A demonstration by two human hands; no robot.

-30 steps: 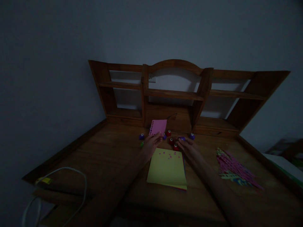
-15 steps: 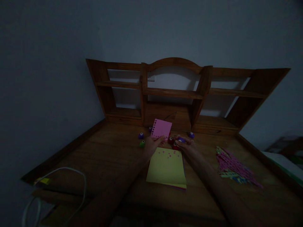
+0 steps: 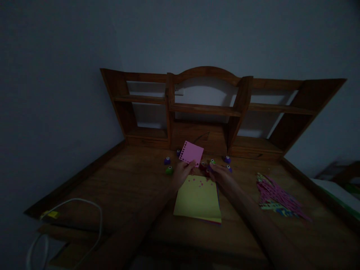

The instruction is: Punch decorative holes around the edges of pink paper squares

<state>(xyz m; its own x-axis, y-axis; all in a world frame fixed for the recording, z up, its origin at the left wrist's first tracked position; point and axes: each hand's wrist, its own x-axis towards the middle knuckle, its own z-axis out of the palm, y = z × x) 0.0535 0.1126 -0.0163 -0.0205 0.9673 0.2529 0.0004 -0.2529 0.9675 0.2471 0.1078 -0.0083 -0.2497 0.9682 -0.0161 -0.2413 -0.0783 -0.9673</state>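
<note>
My left hand (image 3: 181, 174) pinches a square of pink paper (image 3: 192, 153) by its lower edge and holds it up. A row of small punched holes runs along the left and bottom edges of the paper. My right hand (image 3: 222, 175) is closed around a small purple craft punch (image 3: 211, 168), mostly hidden by the fingers. Dark red punches (image 3: 203, 165) sit between the hands, with a green punch (image 3: 212, 162) just behind the right fingers. Below lies a stack of coloured paper, yellow sheet (image 3: 198, 198) on top, with several pink punched-out bits (image 3: 200, 183) near its far edge.
More punches stand around: a purple punch (image 3: 167, 161) and a green punch (image 3: 169, 170) to the left, another purple punch (image 3: 227, 159) to the right. Pink, yellow and blue paper strips (image 3: 278, 197) lie in a heap at right. A wooden shelf (image 3: 205, 109) backs the desk; a white cable (image 3: 84, 200) loops front left.
My right hand has turned and shifted slightly, so the purple punch shows less and the green and purple punches behind it show more. The pink paper has tilted a little.
</note>
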